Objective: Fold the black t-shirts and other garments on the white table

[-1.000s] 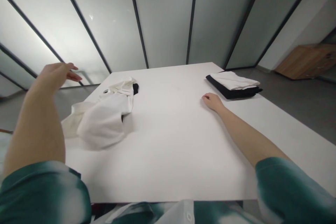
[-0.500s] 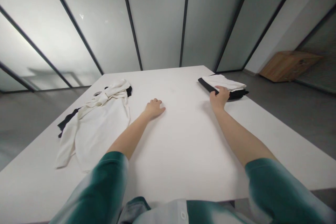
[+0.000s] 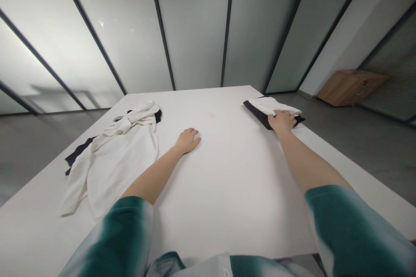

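My left hand (image 3: 188, 140) rests palm down on the bare middle of the white table (image 3: 214, 190), fingers spread, holding nothing. On the right, my right hand (image 3: 281, 120) lies over the near edge of a folded stack, its fingers apart on the white folded garment (image 3: 271, 104) on top. Beneath that is a black folded garment (image 3: 256, 114), whose dark edges stick out. To the left of my left hand a white long-sleeved hooded top (image 3: 121, 156) is spread loosely, its upper part bunched.
Dark fabric (image 3: 78, 152) peeks out from under the white top at the left. A small grey item (image 3: 117, 118), too small to name, lies beyond it. Frosted glass panels (image 3: 195, 26) stand behind the table. A wooden cabinet (image 3: 351, 88) is on the floor at right.
My right hand has shifted right along the near edge of the folded stack, with its fingers now over the white garment. My left hand stays flat on the table. The view has tilted slightly.
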Motion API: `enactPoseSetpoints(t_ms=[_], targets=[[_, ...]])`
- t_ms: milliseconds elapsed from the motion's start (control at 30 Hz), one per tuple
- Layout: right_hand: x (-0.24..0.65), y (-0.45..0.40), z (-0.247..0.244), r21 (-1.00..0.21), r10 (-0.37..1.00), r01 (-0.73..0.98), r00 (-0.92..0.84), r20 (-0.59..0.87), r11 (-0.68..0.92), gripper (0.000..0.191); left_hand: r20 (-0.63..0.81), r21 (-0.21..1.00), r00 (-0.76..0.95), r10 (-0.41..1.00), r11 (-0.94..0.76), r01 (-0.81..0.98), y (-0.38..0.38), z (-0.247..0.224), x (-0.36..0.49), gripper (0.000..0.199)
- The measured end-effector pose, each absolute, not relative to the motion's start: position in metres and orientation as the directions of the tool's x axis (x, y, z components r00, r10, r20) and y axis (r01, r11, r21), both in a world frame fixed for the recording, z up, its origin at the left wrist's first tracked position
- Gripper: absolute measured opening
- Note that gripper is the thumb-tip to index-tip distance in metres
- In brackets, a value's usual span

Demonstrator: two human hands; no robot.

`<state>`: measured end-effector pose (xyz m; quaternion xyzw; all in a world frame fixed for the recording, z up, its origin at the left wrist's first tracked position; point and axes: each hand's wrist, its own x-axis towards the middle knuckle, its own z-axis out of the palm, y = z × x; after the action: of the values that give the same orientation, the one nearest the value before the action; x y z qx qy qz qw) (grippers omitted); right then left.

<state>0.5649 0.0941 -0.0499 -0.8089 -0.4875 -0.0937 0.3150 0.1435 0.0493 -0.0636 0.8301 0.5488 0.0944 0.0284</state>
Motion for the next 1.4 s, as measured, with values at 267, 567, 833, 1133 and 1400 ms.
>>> enactPoseSetpoints(t_ms=[267, 567, 833, 1133, 1400], targets=[[0.536, 0.107, -0.02, -0.612, 0.751, 0.784, 0.464, 0.471, -0.101, 0.04, 0.18, 0.234, 0.411, 0.894, -0.445, 0.864, 0.049, -0.067, 0.135, 0.053], [0.417, 0.065, -0.039, -0.617, 0.869, 0.612, -0.372, 0.326, 0.494, 0.029, 0.359, 0.421, 0.204, 0.911, -0.353, 0.835, 0.052, -0.076, 0.136, 0.101], [0.405, 0.069, -0.079, -0.515, 0.895, 0.746, -0.254, 0.366, 0.422, 0.019, 0.428, 0.139, 0.166, 0.889, -0.246, 0.959, 0.039, -0.061, 0.144, 0.067], [0.408, 0.065, -0.087, -0.521, 0.873, 0.72, -0.254, 0.417, 0.458, 0.02, 0.256, 0.486, 0.105, 0.961, -0.222, 0.845, 0.058, -0.065, 0.136, 0.023], [0.391, 0.051, -0.085, -0.233, 0.676, 0.685, -0.495, 0.546, 0.69, 0.062, 0.1, 0.995, 0.143, 0.985, -0.097, -0.025, 0.054, -0.067, 0.152, 0.032]])
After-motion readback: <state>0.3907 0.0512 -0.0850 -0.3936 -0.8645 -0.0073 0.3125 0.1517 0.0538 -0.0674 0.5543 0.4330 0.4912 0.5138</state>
